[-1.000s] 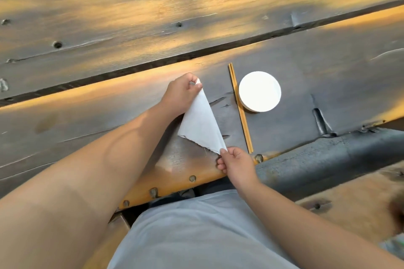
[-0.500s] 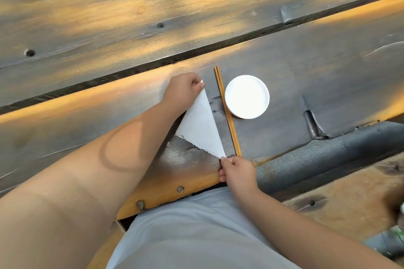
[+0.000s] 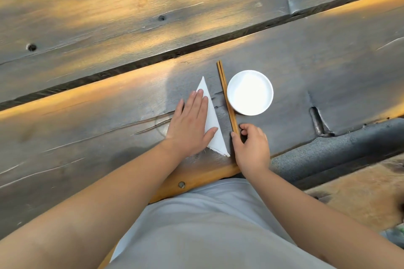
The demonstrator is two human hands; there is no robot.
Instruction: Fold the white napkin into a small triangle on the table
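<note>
The white napkin lies folded as a narrow triangle on the dark wooden table, its long point facing away from me. My left hand rests flat on its left half, palm down with fingers spread, and hides that part. My right hand is just right of the napkin's near corner. Its thumb and forefinger are curled around the near end of a pair of wooden chopsticks.
A small round white dish sits right of the chopsticks, almost touching them. A grey metal bar runs along the table's near right edge. A dark gap separates the table's planks farther away.
My left hand let go of the napkin's far tip and now lies flat on it. My right hand released the near corner and moved right to the chopsticks' end.
</note>
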